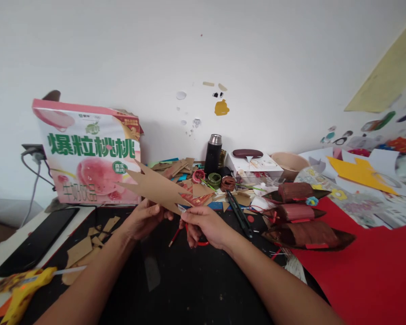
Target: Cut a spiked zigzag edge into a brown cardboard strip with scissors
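Note:
My left hand [149,220] grips the lower edge of a flat piece of brown cardboard [155,185]. The cardboard has several pointed spikes at its left end and more points at its right. My right hand [203,224] is closed round a pair of scissors [182,208]; their metal blades meet the cardboard's lower right edge, and part of a red handle shows below the fingers. Both hands are raised over a black tabletop [176,284]. Under them lies a thin dark red stick [174,237], probably a brush or pencil. Most of the scissors is hidden by my fingers.
Cardboard scraps [79,250] and a yellow glue gun [29,289] lie left, near a black phone [37,241] and peach drink box [91,153]. Behind stand paint jars [215,180] and a black flask [213,155]. A utility knife [238,214] and brown model boats [311,234] sit right.

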The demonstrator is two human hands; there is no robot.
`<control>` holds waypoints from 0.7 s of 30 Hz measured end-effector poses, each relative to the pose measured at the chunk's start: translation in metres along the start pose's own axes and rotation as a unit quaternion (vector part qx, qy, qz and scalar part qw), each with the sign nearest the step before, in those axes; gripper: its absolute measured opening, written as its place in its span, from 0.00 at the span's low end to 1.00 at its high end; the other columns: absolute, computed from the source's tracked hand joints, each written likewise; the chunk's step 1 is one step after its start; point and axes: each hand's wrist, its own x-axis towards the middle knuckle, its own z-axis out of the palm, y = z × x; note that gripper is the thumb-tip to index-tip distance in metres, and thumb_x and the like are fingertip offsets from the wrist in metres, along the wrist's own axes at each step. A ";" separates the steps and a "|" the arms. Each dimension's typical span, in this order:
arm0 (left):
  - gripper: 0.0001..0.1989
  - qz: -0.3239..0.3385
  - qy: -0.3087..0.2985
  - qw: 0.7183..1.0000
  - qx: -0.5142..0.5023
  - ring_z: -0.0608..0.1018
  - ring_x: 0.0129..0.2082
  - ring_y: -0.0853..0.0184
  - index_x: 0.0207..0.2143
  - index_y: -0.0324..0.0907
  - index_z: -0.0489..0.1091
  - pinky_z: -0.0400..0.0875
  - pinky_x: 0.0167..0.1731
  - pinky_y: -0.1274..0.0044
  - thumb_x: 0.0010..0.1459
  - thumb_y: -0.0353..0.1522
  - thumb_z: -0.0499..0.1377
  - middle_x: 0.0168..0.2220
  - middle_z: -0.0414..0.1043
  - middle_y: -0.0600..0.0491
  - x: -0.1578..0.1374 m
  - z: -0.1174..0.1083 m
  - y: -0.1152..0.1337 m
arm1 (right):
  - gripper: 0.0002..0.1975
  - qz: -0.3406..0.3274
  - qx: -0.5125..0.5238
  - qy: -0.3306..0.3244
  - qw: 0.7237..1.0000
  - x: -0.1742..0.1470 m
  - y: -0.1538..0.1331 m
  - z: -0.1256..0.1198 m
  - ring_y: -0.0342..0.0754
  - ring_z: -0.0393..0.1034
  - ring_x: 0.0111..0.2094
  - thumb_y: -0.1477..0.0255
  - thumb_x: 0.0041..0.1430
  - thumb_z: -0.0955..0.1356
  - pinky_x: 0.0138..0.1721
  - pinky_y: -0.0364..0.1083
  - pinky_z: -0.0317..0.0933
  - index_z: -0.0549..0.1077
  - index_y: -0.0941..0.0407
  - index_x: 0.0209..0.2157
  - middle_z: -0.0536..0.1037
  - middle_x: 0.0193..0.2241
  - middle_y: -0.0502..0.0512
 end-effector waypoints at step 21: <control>0.43 0.081 0.085 0.987 0.106 0.76 0.26 0.66 0.61 0.41 0.74 0.73 0.23 0.77 0.41 0.37 0.78 0.36 0.81 0.48 0.005 0.008 0.007 | 0.20 0.017 0.008 0.021 1.000 0.005 0.004 -0.006 0.43 0.68 0.15 0.54 0.60 0.72 0.17 0.39 0.56 0.76 0.58 0.31 0.70 0.13 0.45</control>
